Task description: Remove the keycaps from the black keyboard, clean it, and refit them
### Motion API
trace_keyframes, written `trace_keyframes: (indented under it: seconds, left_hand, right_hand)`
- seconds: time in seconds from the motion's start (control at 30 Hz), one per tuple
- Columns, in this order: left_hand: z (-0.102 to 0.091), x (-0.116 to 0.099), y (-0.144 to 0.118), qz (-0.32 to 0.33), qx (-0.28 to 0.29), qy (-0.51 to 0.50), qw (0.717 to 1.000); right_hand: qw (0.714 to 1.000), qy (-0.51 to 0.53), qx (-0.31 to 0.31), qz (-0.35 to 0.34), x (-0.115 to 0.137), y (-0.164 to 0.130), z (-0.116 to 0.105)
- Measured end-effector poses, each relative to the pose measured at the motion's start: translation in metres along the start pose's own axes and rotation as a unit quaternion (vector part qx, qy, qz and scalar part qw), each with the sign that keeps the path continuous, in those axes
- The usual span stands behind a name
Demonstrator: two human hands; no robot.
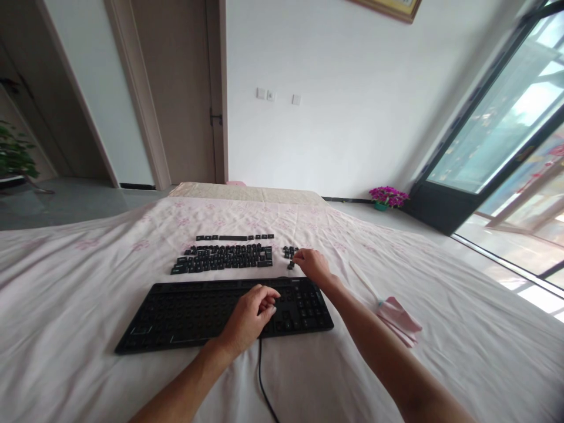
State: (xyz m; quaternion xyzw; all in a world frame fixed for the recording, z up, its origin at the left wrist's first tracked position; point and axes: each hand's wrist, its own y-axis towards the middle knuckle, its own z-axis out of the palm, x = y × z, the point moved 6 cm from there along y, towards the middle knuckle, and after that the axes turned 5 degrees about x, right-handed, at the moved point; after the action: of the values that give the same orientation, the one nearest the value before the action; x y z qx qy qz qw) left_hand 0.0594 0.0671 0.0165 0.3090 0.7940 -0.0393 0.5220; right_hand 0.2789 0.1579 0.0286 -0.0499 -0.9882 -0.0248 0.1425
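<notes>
Black keyboard [189, 314] lies beneath our curled left hand [251, 308]; our right hand [314, 263] bends over loose keycaps [288, 252] beyond; we cannot tell whether either grips anything.

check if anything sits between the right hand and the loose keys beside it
Nothing visible: the right hand is right beside the loose keys, contact unclear; the left hand is over the keyboard, clear of that gap.

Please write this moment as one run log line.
left hand: over black rectangular plastic keyboard; right hand: at small black plastic keycaps; right: folded pink cloth; underneath: pale flowered sheet
</notes>
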Motion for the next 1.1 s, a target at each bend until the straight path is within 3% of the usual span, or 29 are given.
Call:
trace_keyframes:
  seconds: [0.17, 0.4, 0.73, 1.1]
  left_hand:
    - [-0.001, -0.002, 0.001, -0.003, 0.003, 0.001, 1.000]
    - [-0.001, -0.004, 0.001, 0.001, 0.003, -0.001, 1.000]
    - [0.000, -0.003, 0.001, 0.003, 0.002, -0.005, 1.000]
    - [-0.001, -0.004, 0.001, 0.002, 0.005, -0.003, 1.000]
  right_hand:
    - [1.000, -0.004, 0.016, 0.005, 0.001, 0.007, 0.010]
    - [1.000, -0.006, 0.015, 0.002, 0.003, 0.010, 0.008]
    - [1.000, -0.021, 0.006, -0.008, 0.004, -0.013, -0.002]
    - [0.997, -0.034, 0.044, -0.044, 0.027, -0.012, 0.008]
